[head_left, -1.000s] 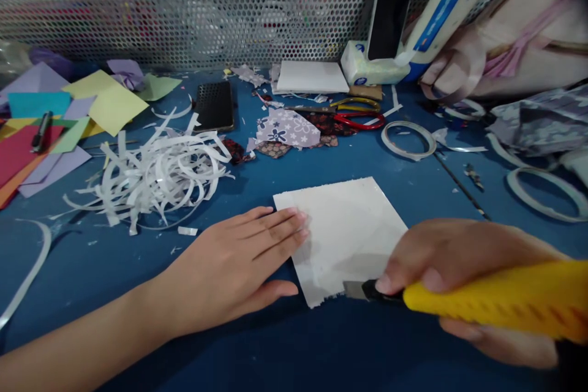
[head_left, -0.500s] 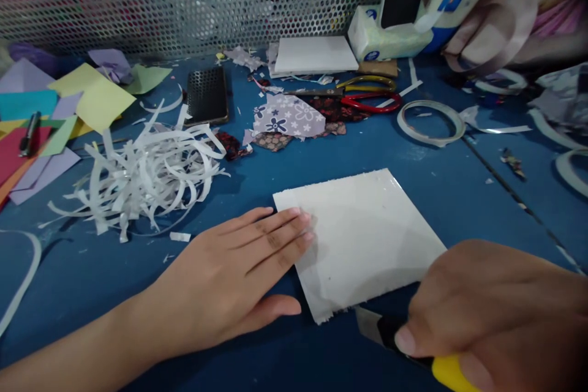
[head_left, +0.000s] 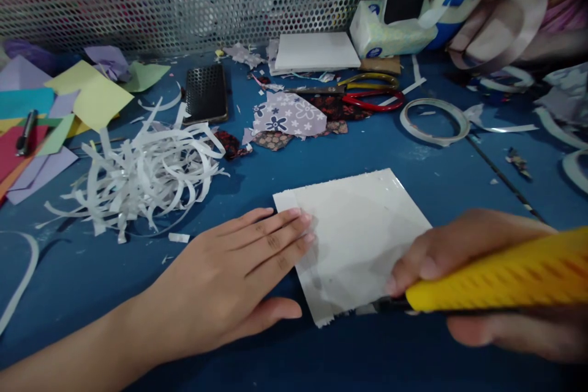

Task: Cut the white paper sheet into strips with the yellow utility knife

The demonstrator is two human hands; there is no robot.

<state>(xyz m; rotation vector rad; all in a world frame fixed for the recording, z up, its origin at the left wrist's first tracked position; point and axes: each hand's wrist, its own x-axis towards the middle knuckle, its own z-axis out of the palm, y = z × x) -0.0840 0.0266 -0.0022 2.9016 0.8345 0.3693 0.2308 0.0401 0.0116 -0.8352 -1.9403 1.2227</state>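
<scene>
A white square board [head_left: 353, 233] lies flat on the blue table [head_left: 220, 343], its near edge ragged. My left hand [head_left: 243, 263] rests flat, fingers stretched out, with the fingertips on the board's left side. In my right hand [head_left: 463, 251] is a yellow utility knife [head_left: 500, 269] with a black front end, my fingers wrapped round it. Its blade [head_left: 366, 309] points left and lies at the near edge of the board; whether it touches the board I cannot tell.
Left are a heap of white paper strips [head_left: 154, 177] and coloured papers [head_left: 96, 98]. Behind the board lie a black phone [head_left: 206, 93], flowered fabric scraps [head_left: 289, 114] and scissors [head_left: 374, 101]. A tape roll [head_left: 434, 121] sits at the right; a perforated metal panel [head_left: 193, 0] stands behind.
My right hand has turned and lifted, so the knife's yellow handle now shows and lies nearly level. The blade stays by the near edge. My left hand has not moved.
</scene>
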